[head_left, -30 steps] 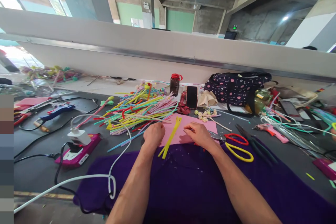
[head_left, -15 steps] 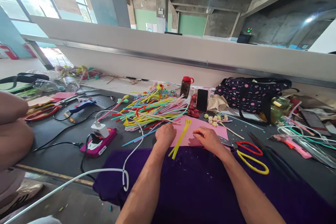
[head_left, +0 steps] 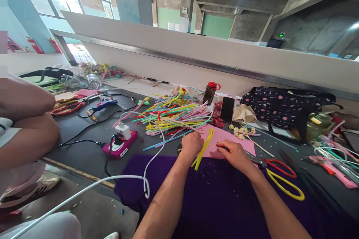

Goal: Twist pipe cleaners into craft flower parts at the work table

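Yellow pipe cleaners lie crossed near their top, partly on a sheet of pink paper and partly over dark purple cloth. Just left of them, my left hand is closed with the fingers curled under; whatever it may hold is hidden. My right hand hovers over the right part of the paper, fingers bent together towards the thumb. Anything between those fingertips is too small to make out. Large scissors with red and yellow handles lie beside my right wrist, blades towards the paper.
Behind my hands sits a heap of coloured pipe cleaners. A bottle with a red lid, a phone and a patterned bag stand farther back. Left are a magenta power strip, a white cable and another person's arm.
The view has swung left, so the whole scene sits farther right. Both hands stay on either side of the yellow pipe cleaners, in nearly the same pose.
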Demonstrator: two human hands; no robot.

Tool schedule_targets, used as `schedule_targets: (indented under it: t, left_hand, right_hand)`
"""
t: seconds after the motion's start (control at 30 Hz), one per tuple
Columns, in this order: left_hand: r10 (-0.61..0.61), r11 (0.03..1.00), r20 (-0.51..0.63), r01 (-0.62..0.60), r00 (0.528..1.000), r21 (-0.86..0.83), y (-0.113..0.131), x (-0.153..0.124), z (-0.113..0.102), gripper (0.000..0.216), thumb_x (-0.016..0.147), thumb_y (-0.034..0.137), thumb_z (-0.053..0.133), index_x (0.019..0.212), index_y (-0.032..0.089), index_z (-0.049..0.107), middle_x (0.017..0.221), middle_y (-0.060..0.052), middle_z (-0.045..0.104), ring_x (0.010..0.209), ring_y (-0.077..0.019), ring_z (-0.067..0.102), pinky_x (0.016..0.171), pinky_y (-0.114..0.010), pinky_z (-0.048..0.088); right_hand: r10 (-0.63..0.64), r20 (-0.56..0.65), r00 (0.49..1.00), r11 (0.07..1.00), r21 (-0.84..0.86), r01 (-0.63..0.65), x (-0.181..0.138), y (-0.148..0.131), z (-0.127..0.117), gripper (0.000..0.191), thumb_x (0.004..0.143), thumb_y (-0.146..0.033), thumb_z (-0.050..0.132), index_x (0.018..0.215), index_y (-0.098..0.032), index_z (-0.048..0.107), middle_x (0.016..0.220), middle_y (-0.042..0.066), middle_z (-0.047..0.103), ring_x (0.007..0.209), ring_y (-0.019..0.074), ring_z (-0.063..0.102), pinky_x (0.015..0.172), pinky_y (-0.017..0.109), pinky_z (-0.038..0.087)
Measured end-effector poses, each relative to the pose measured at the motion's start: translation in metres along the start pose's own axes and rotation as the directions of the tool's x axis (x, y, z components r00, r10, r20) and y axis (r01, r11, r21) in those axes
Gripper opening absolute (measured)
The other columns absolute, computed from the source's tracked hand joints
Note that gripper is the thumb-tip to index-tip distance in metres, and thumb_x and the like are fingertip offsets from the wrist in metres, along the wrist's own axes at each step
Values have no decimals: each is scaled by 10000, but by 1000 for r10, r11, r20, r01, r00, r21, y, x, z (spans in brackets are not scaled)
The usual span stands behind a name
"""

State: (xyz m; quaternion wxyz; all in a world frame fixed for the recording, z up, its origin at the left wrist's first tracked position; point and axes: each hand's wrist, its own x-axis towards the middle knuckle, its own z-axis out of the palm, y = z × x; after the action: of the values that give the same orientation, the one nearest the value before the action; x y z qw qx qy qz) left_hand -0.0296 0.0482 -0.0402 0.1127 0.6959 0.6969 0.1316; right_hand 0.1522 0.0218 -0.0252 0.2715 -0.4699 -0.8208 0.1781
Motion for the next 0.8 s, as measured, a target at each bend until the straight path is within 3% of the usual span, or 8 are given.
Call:
schedule_targets:
  t: [0.4, 0.6, 0.8]
  left_hand:
    - [20, 998, 19, -19, 1000, -65, -1, -1, -4, 299, 766, 274, 425, 960, 163, 623, 933, -119, 655, 910, -227, 600, 761, -304, 444]
    - [36, 997, 25, -34, 999, -69, 0, 0, -2, 293, 756, 266, 418, 926, 163, 633, 905, -126, 658, 887, -241, 606, 735, -330, 456]
    - [55, 997, 6, -55, 998, -59, 0, 0, 1, 292, 764, 280, 410, 899, 156, 637, 876, -132, 661, 870, -243, 612, 731, -337, 458]
  right_hand:
    - [47, 20, 999, 994, 100, -49, 2, -3, 3, 197, 775, -266, 504, 882, -220, 662, 863, 37, 660, 796, 179, 597, 717, 289, 452]
    - [47, 58, 997, 997, 56, -50, 5, -13, -3, 193, 773, -272, 503, 860, -226, 669, 814, 25, 658, 692, 161, 597, 629, 264, 448]
    - [-48, 83, 995, 997, -48, 53, 31, -31, -17, 201, 780, -232, 472, 823, -216, 667, 755, 10, 648, 639, 138, 577, 584, 233, 409]
